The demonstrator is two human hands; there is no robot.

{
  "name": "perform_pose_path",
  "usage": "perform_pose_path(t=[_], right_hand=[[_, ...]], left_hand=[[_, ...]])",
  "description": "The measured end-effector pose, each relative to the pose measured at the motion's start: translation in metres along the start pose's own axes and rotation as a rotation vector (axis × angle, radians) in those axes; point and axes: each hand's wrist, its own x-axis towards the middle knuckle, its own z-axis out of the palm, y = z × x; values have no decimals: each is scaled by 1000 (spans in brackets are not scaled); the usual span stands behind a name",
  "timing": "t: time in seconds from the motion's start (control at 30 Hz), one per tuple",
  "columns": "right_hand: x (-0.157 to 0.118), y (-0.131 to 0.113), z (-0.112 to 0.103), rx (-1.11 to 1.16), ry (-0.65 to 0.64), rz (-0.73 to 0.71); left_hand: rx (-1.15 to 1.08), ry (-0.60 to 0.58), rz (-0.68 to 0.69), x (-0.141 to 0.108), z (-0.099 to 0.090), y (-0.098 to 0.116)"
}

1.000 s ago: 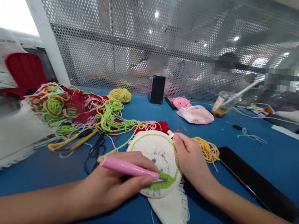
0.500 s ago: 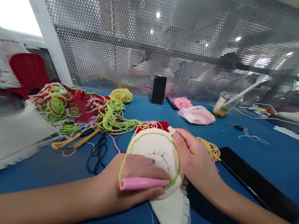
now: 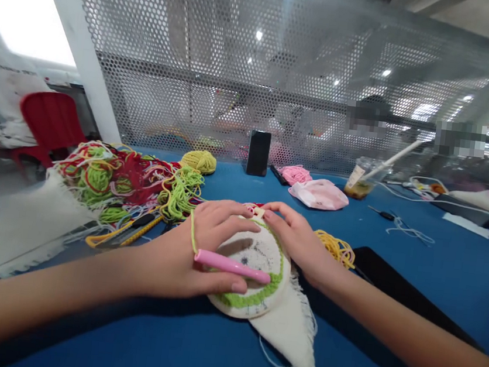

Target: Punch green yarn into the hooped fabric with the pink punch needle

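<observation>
left hand (image 3: 200, 261) is lying partly open over the hoop (image 3: 232, 313) in the head view, its fingers spreading across the upper side while the pink pen-like tool (image 3: 233, 266) is resting between thumb and forefinger, not wrapped in a full grip; how hard the thumb is pressing on it, i cannot tell. right hand (image 3: 300, 237) is closing on the hoop's upper right edge, beside the small wooden clasp (image 3: 259, 212). the hoop is sitting in front of the person on the blue table (image 3: 165, 339), with a loose corner of cloth (image 3: 292, 330) hanging out below it. the tool's front end is meeting the band of green stitches (image 3: 258, 297) near the lower right of the cloth, and its metal point is not showing, so its depth is hard to judge. for neat work, the right hand would be doing well by steadying the rim and leaving the clasp alone, since loosening it could be slackening the cloth. a firmer hold near the front of the tool would be giving better aim, with the point going in close beside the last stitch. the green strand (image 3: 193, 233) is running from the tool's back end up over the left hand, so it should be feeding freely there, because a snag could be pulling fresh stitches loose.
</observation>
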Motion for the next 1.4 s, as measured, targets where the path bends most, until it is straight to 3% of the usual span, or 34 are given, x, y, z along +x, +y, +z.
perform_pose_path(t=[0.2, 0.4, 0.6, 0.7, 0.8, 0.87, 1.0, 1.13, 1.27, 1.4], right_hand=[[18, -6, 11, 62, -174, 52], [21, 0, 3, -252, -32, -67], [-8, -12, -15, -507, -142, -36], [-30, -20, -14, -659, -80, -29], [-49, -22, -9, -742, -158, 34], [-55, -21, -5, -717, -219, 44], [-51, -18, 4, -444, -277, 47], [-44, -17, 15, -175, -244, 167], [-50, -19, 23, -15, -141, 246], [-56, -19, 24, -22, -99, 209]], left_hand=[[-172, -10, -68, 12, 0, -5], [-175, 37, -99, 12, 4, -14], [-3, 70, -201, 2, 2, -11], [65, 119, -245, -3, 1, -7], [81, 188, -269, -9, 2, -3], [84, 236, -271, -12, 4, -1], [90, 327, -249, -18, 7, 4], [104, 406, -281, -23, 6, 8], [101, 377, -291, -26, 5, 11], [159, 296, -337, -23, 0, 18]])
